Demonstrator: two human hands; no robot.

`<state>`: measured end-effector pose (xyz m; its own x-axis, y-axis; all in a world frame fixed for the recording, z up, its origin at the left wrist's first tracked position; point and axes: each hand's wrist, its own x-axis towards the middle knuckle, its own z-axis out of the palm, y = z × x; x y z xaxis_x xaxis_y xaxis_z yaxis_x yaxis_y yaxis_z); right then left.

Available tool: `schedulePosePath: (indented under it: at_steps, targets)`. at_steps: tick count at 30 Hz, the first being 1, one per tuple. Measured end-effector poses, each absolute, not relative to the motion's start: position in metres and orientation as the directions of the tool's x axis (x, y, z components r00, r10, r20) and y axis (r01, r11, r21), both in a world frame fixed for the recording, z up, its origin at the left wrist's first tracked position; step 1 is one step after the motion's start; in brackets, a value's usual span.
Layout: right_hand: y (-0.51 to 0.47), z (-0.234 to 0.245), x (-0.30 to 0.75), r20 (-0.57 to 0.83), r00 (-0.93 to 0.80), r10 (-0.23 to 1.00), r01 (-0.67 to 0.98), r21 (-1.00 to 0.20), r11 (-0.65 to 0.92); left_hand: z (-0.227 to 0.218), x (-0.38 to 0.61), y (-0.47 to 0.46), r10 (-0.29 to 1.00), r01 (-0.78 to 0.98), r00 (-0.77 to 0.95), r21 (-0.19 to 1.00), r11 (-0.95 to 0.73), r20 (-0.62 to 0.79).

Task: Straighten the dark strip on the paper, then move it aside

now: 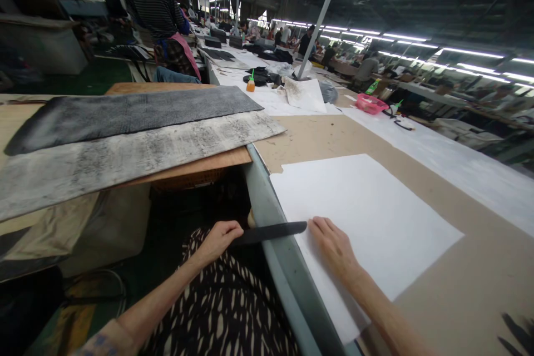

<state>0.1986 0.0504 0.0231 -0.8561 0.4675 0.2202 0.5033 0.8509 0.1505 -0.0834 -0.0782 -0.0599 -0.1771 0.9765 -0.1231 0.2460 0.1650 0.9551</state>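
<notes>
My left hand point(219, 239) is closed round one end of a long, thin black strip point(271, 232), which reaches across the grey table edge point(267, 206) towards a white sheet of paper point(367, 222). My right hand point(334, 245) lies flat on the near left part of that sheet, fingers stretched out, next to the strip's far tip. The sheet rests on a brown cardboard-covered table point(459, 289).
Two long grey-black leather pieces point(125, 139) lie on a wooden board to the left. Farther along the table stand an orange bottle point(250, 84), a pink basket point(370, 103) and dark material. A person in a striped top point(156, 5) stands at the back left.
</notes>
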Motion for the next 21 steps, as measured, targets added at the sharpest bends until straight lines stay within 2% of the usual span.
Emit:
schedulePosePath:
  at_steps: [5, 8, 10, 12, 16, 18, 21]
  targets:
    - [0.053, 0.022, 0.207, 0.19, -0.784, 0.591, 0.613, 0.081, 0.786, -0.042, -0.087, -0.092, 0.964, 0.289, -0.232, 0.937, 0.197, -0.131]
    - [0.052, 0.03, 0.202, 0.243, -0.684, 0.687, 0.697, -0.061, 0.715, -0.027, -0.085, -0.094, 0.978, 0.346, -0.196, 0.928, 0.142, -0.076]
    - [0.046, 0.037, 0.189, 0.298, -0.649, 0.7, 0.683, -0.177, 0.709, -0.014, -0.08, -0.094, 0.985, 0.391, -0.168, 0.915, 0.099, -0.034]
    - [0.035, 0.045, 0.171, 0.295, -0.717, 0.631, 0.581, -0.246, 0.776, -0.001, -0.073, -0.094, 0.991, 0.449, -0.13, 0.893, 0.042, 0.018]
    - [0.008, 0.046, 0.134, 0.225, -0.883, 0.413, 0.355, -0.256, 0.899, 0.019, -0.057, -0.095, 0.983, 0.588, 0.004, 0.795, -0.152, 0.186]
    - [0.001, 0.04, 0.124, 0.186, -0.913, 0.364, 0.305, -0.285, 0.909, 0.024, -0.052, -0.094, 0.966, 0.65, 0.056, 0.725, -0.227, 0.253]
    - [0.004, 0.034, 0.125, 0.119, -0.925, 0.361, 0.298, -0.363, 0.883, 0.025, -0.051, -0.093, 0.955, 0.718, 0.083, 0.648, -0.255, 0.284]
